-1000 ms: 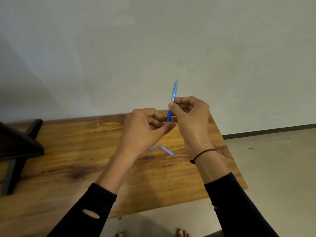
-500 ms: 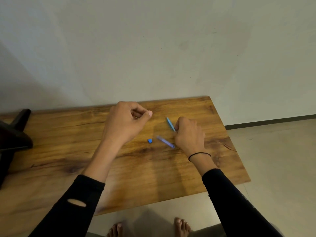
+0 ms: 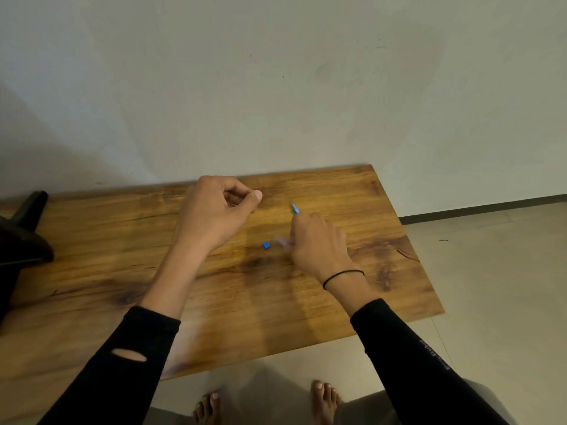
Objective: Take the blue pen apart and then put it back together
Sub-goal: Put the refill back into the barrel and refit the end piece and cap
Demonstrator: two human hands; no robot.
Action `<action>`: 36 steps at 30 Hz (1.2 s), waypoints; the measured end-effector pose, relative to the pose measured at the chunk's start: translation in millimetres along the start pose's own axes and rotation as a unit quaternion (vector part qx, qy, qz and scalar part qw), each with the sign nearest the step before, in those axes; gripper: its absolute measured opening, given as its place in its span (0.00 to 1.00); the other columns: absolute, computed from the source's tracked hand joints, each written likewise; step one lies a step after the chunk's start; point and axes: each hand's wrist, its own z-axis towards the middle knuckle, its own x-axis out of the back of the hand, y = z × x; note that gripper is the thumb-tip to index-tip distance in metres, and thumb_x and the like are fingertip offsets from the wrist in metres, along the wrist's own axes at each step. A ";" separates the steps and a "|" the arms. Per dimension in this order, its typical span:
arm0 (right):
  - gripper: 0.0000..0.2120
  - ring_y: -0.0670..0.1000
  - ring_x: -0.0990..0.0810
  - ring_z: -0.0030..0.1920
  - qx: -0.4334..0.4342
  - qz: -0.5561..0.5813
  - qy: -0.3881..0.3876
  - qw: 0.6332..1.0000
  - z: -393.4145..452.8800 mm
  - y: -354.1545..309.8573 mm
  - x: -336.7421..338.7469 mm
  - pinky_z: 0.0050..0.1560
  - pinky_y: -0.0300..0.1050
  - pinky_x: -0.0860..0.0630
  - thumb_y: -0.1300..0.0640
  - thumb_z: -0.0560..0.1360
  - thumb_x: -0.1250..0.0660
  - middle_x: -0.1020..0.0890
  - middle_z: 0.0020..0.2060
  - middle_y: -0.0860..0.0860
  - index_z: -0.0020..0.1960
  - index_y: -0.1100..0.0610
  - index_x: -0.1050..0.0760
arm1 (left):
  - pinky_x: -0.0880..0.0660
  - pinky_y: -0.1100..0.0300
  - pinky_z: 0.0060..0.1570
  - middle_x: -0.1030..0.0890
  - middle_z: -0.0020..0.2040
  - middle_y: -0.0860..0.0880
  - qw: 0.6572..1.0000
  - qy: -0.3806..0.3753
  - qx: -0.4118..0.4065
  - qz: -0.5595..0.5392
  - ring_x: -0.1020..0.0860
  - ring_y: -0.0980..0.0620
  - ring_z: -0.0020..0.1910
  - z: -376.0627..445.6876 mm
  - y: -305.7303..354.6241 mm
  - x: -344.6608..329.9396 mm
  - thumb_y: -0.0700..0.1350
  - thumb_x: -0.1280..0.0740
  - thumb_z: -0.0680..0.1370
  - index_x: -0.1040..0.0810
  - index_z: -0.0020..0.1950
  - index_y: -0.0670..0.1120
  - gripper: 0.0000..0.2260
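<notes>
The blue pen lies in parts on the wooden table (image 3: 122, 240). My right hand (image 3: 319, 243) rests low on the table, closed around the blue pen barrel (image 3: 295, 207), and only the barrel's tip pokes out past the knuckles. A pale blue pen piece (image 3: 280, 240), blurred, sits at that hand's fingertips. Just left of it lies a small blue cap piece (image 3: 266, 245). My left hand (image 3: 214, 213) hovers above the table to the left, thumb pinched against the forefinger. I see nothing between those fingers.
A black stand (image 3: 24, 237) occupies the table's left end. The wall (image 3: 276, 87) runs right behind the table's far edge. The table's right edge (image 3: 408, 240) drops to a tiled floor (image 3: 506, 286), and bare feet (image 3: 325, 400) show below the near edge.
My right hand came down from chest height to the table with the pen barrel and shifted toward the pale piece. My left hand separated from the barrel and moved left.
</notes>
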 end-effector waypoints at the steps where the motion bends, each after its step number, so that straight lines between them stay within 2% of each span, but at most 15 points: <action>1: 0.18 0.56 0.20 0.42 -0.004 0.047 0.012 0.999 2.8 1.8 4.1 0.40 0.49 0.27 0.41 0.80 0.30 0.20 0.42 0.50 0.45 0.56 0.24 | 0.13 0.41 0.55 0.10 0.40 0.52 1.000 -0.012 0.007 -0.002 0.10 0.48 0.44 0.5 -0.6 -0.2 0.50 0.23 0.80 0.13 0.42 0.51 0.08; 3: 0.13 0.51 0.17 0.38 -0.005 0.192 0.046 0.980 7.6 3.5 15.0 0.36 0.47 0.24 0.46 0.78 0.27 0.17 0.37 0.49 0.43 0.55 0.19 | 0.13 0.42 0.57 0.09 0.43 0.50 0.998 -0.047 0.031 -0.015 0.10 0.48 0.47 0.6 -0.7 -1.3 0.50 0.24 0.81 0.12 0.45 0.49 0.07; 6: 0.07 0.45 0.16 0.37 0.013 0.404 0.042 0.914 10.5 -0.4 27.1 0.37 0.44 0.19 0.54 0.78 0.26 0.13 0.36 0.51 0.45 0.57 0.15 | 0.12 0.49 0.52 0.09 0.50 0.48 0.987 -0.103 0.073 -0.094 0.10 0.50 0.52 -3.3 2.8 -6.6 0.50 0.26 0.83 0.12 0.51 0.53 0.04; 9: 0.05 0.48 0.14 0.37 0.035 0.519 0.022 0.854 10.3 -7.5 27.0 0.38 0.42 0.17 0.59 0.80 0.26 0.12 0.41 0.59 0.50 0.61 0.15 | 0.14 0.59 0.44 0.08 0.49 0.49 0.979 -0.092 0.082 -0.160 0.09 0.51 0.49 -6.2 5.0 -12.9 0.48 0.25 0.83 0.11 0.52 0.53 0.03; 11: 0.04 0.48 0.14 0.36 0.048 0.541 0.013 0.839 10.8 -10.3 24.5 0.39 0.41 0.16 0.62 0.79 0.25 0.12 0.42 0.61 0.50 0.63 0.15 | 0.13 0.60 0.44 0.08 0.46 0.48 0.980 -0.056 0.080 -0.172 0.10 0.51 0.47 -5.3 3.4 -13.4 0.47 0.24 0.82 0.11 0.51 0.52 0.03; 13: 0.01 0.47 0.14 0.37 0.068 0.507 0.010 0.859 12.7 -10.2 20.9 0.40 0.44 0.14 0.65 0.78 0.25 0.12 0.41 0.57 0.49 0.62 0.16 | 0.13 0.55 0.48 0.08 0.44 0.48 0.983 -0.014 0.067 -0.171 0.11 0.52 0.45 -2.8 -0.4 -11.0 0.47 0.24 0.82 0.11 0.48 0.52 0.04; 14: 0.04 0.47 0.15 0.37 0.086 0.457 0.017 0.885 13.1 -9.3 17.5 0.41 0.45 0.14 0.67 0.77 0.26 0.13 0.41 0.53 0.50 0.61 0.17 | 0.13 0.53 0.50 0.08 0.42 0.50 0.985 0.004 0.058 -0.161 0.11 0.52 0.44 -1.2 -2.7 -8.8 0.47 0.23 0.82 0.11 0.47 0.52 0.04; 16: 0.10 0.48 0.17 0.41 0.133 0.300 0.023 0.944 13.1 -9.0 8.4 0.44 0.49 0.16 0.70 0.76 0.30 0.17 0.41 0.48 0.51 0.56 0.20 | 0.13 0.51 0.52 0.09 0.40 0.53 0.989 0.022 0.046 -0.140 0.09 0.52 0.45 1.2 -6.3 -4.3 0.48 0.23 0.82 0.11 0.47 0.54 0.04; 18: 0.12 0.54 0.18 0.47 0.162 0.158 -0.007 0.974 11.8 -10.0 -1.7 0.49 0.56 0.19 0.68 0.75 0.29 0.18 0.47 0.51 0.55 0.55 0.20 | 0.13 0.50 0.54 0.09 0.40 0.53 0.988 0.027 0.049 -0.146 0.09 0.48 0.47 1.8 -7.7 -1.9 0.48 0.23 0.81 0.11 0.47 0.53 0.04; 20: 0.10 0.60 0.19 0.51 0.174 0.085 -0.027 0.981 9.6 -10.9 -11.5 0.48 0.54 0.22 0.65 0.75 0.27 0.21 0.52 0.54 0.55 0.56 0.21 | 0.13 0.47 0.56 0.09 0.40 0.51 0.987 0.029 0.050 -0.151 0.09 0.46 0.48 2.0 -7.6 -1.8 0.48 0.23 0.81 0.11 0.46 0.53 0.04; 24: 0.08 0.60 0.20 0.48 0.203 0.021 0.021 0.979 5.9 -12.4 -21.1 0.40 0.48 0.34 0.64 0.76 0.27 0.22 0.50 0.54 0.51 0.57 0.24 | 0.13 0.46 0.59 0.09 0.40 0.53 0.989 0.022 0.047 -0.139 0.09 0.49 0.49 1.3 -6.7 -2.8 0.48 0.23 0.82 0.11 0.47 0.54 0.04; 26: 0.08 0.60 0.20 0.49 0.194 0.025 0.026 0.980 6.6 -11.1 -20.3 0.40 0.50 0.31 0.63 0.77 0.28 0.20 0.50 0.55 0.51 0.57 0.26 | 0.13 0.45 0.59 0.09 0.40 0.51 0.990 0.015 0.044 -0.130 0.09 0.49 0.49 1.4 -7.9 -2.5 0.47 0.24 0.82 0.11 0.48 0.52 0.04; 29: 0.08 0.58 0.17 0.47 0.158 0.132 0.031 0.978 12.3 -5.1 -11.1 0.46 0.53 0.20 0.66 0.75 0.27 0.16 0.45 0.54 0.46 0.57 0.23 | 0.13 0.48 0.55 0.09 0.41 0.51 0.994 -0.003 0.033 -0.106 0.11 0.54 0.45 1.7 -11.8 -2.3 0.46 0.24 0.82 0.11 0.49 0.51 0.03; 31: 0.08 0.54 0.16 0.41 0.113 0.252 0.060 0.959 17.5 0.3 -0.3 0.43 0.50 0.18 0.66 0.73 0.24 0.15 0.40 0.53 0.44 0.56 0.21 | 0.14 0.48 0.54 0.10 0.42 0.52 0.997 -0.013 0.014 -0.069 0.12 0.56 0.43 2.2 -13.8 -2.1 0.46 0.24 0.82 0.10 0.49 0.50 0.03; 36: 0.06 0.52 0.15 0.37 0.065 0.544 0.121 0.828 23.6 7.6 18.2 0.38 0.47 0.16 0.65 0.74 0.22 0.14 0.39 0.61 0.48 0.63 0.18 | 0.14 0.44 0.56 0.10 0.42 0.53 0.999 -0.042 -0.016 -0.003 0.11 0.52 0.47 0.7 -13.1 -7.2 0.46 0.23 0.81 0.10 0.51 0.48 0.03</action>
